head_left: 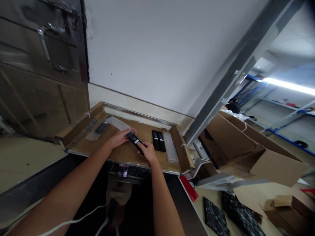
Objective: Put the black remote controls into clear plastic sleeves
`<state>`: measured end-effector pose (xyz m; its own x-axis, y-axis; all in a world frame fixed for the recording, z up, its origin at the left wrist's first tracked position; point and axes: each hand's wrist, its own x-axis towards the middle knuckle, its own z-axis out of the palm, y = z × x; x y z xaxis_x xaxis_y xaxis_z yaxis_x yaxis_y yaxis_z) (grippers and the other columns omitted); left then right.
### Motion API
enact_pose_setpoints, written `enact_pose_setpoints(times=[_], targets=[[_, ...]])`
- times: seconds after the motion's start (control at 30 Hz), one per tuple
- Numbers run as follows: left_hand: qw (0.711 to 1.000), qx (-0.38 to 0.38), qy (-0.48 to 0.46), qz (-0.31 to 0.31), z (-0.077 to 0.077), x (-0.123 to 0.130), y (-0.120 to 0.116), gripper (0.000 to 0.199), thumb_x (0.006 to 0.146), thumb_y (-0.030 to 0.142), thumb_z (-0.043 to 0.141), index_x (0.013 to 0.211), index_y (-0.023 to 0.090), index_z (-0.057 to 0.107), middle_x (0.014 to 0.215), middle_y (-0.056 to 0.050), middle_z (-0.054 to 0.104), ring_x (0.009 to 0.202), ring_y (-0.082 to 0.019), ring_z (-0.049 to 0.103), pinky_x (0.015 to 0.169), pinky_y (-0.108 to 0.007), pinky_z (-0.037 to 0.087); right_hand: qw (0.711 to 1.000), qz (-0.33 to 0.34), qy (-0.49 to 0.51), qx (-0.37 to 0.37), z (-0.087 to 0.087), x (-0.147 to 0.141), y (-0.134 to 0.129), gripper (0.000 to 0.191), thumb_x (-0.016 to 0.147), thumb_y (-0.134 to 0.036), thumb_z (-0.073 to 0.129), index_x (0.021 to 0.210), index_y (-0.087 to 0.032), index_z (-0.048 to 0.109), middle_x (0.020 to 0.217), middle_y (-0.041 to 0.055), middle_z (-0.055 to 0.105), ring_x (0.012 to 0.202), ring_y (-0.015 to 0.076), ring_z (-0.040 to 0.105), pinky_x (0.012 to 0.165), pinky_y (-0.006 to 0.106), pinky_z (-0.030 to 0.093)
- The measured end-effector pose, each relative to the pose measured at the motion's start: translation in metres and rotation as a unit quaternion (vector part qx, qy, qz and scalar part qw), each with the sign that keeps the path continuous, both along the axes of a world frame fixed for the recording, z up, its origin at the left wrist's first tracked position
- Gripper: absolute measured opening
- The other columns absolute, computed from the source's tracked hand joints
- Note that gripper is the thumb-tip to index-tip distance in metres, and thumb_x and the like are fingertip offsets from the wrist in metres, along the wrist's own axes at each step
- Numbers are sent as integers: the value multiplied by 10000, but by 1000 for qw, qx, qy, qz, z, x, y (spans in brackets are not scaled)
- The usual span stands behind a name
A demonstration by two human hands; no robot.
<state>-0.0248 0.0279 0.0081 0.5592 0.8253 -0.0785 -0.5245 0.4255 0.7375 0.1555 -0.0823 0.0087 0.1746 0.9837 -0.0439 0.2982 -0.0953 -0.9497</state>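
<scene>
Right now your left hand pinches the mouth of a clear plastic sleeve lying on the flattened cardboard, while your right hand is closed around the near end of a black remote — its far end sits just at the sleeve's opening, under your left fingers. Whether the tip is already inside the sleeve is hard to tell from this angle.

To do this well, keep the sleeve mouth spread flat with your left fingertips and hold the remote in line with the sleeve's length, so it does not snag the film. Grip the remote by its edges, not over the buttons.

Two more black remotes lie side by side just to the right, with another clear sleeve beside them — keep your right wrist away from both. One bagged remote rests at the far left of the cardboard.
</scene>
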Motion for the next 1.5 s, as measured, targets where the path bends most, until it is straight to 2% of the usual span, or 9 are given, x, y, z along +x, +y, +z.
enact_pose_setpoints(times=[0.23,0.37,0.53,0.73,0.83,0.9,1.07,1.23,1.5], targets=[[999,20,18,-31,0,2,-5,315,830,292,759,1102,139,722,1143,-167,729,1026,-252,688,852,-333,528,996,34,85,4,2,1,1,623,650,-602,775,1089,-186,623,816,15,683,585,155,628,526,249,417],[996,37,38,-69,0,4,-8,340,822,342,768,1088,134,731,1113,-169,737,1051,-263,682,879,-341,518,996,31,84,14,2,2,1,965,663,-495,814,1470,-213,365,704,-46,619,584,153,585,527,241,400],[994,56,43,-84,-5,9,-10,381,802,411,780,1053,128,736,1073,-170,744,1051,-266,685,918,-356,511,992,53,96,63,-3,2,5,1093,686,-413,814,1568,-233,194,716,-50,623,617,147,575,593,245,421],[996,39,51,-56,-14,15,-8,377,762,455,803,970,151,723,1013,-129,744,948,-238,695,878,-349,524,977,117,171,45,-1,-4,13,1066,645,-281,814,1554,-301,257,1015,24,693,714,151,635,667,283,524],[997,35,61,-32,-15,17,-8,352,753,444,812,937,162,710,959,-96,741,872,-208,685,816,-322,523,966,146,210,32,8,-9,16,1012,581,-230,827,1482,-346,381,1346,60,585,841,173,656,648,286,565],[996,47,66,-46,-15,17,-8,364,760,454,803,948,156,711,955,-94,737,865,-203,676,792,-310,515,965,152,211,28,13,-12,16,909,585,-232,821,1416,-339,468,1395,53,550,902,188,654,625,274,576],[995,44,81,-43,-14,19,-7,439,722,511,810,920,130,721,889,-101,722,811,-192,650,727,-287,495,968,126,214,49,9,-15,16,815,612,-256,814,1364,-300,504,1211,33,652,870,187,664,598,263,573],[982,121,106,98,-14,19,-11,369,672,473,840,784,157,687,689,-4,617,605,-115,526,557,-233,386,980,30,187,68,-3,-14,15,741,647,-327,805,1297,-254,459,812,-37,675,596,149,639,546,265,523],[950,214,194,115,-9,19,-17,276,718,423,786,705,171,675,602,7,578,543,-119,468,529,-256,330,984,-37,148,89,-7,-18,15,611,636,-414,773,1071,-270,368,773,-71,635,508,141,616,490,252,469]])
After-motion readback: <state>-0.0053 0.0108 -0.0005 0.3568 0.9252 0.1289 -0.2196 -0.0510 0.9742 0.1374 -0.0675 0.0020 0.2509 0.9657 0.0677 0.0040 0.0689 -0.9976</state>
